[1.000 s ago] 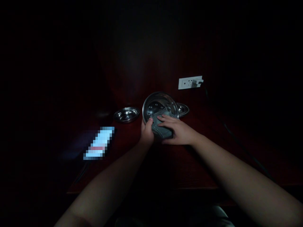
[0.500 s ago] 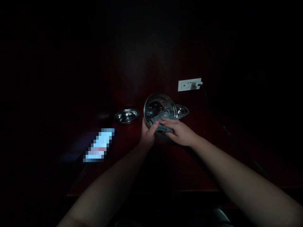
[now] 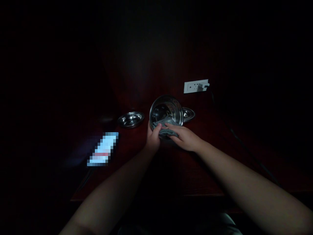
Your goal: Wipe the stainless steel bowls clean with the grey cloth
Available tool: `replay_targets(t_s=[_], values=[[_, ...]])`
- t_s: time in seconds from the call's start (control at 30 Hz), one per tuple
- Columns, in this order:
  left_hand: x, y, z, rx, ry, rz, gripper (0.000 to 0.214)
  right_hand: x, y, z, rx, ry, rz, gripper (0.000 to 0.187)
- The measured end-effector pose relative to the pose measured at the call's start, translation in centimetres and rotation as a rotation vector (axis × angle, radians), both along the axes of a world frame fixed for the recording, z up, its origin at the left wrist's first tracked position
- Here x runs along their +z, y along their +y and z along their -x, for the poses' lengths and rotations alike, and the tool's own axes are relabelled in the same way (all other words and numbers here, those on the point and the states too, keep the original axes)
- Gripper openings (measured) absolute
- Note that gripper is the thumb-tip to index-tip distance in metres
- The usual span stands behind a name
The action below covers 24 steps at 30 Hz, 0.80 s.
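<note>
A shiny steel container (image 3: 158, 109), round and deep, is tilted with its mouth toward me. My left hand (image 3: 153, 138) grips its lower left side, the thumb over the rim on a grey cloth (image 3: 168, 132). The cloth is draped over the near rim, partly inside the container. My right hand (image 3: 184, 136) is closed on the cloth at the lower right of the rim, its fingers pressing it against the metal. The left fingers behind the container are hidden.
A shallow steel bowl (image 3: 131, 120) sits to the left, and a round steel lid or dish (image 3: 188, 114) is partly behind the container. A lit, blurred screen (image 3: 104, 148) lies at left on the dark red table (image 3: 195, 182). A wall socket (image 3: 195, 86) holds a plug; a cable (image 3: 251, 155) runs at right.
My right hand and the cloth have shifted slightly left and down along the near rim. The container has barely moved, and the left hand keeps its grip.
</note>
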<state>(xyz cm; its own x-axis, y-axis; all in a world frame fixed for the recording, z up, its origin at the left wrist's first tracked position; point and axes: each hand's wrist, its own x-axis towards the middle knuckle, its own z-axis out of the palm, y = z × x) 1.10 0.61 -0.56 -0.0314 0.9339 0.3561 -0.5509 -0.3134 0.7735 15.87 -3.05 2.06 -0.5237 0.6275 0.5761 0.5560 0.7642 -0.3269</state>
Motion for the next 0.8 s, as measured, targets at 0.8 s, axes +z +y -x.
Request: replay_targets(t_s=[0.8], values=[[0.0, -1.4, -0.1, -0.38, 0.167, -0.05, 0.062, -0.1, 0.8, -0.5, -0.133, 0.188, -0.107, 0.041]])
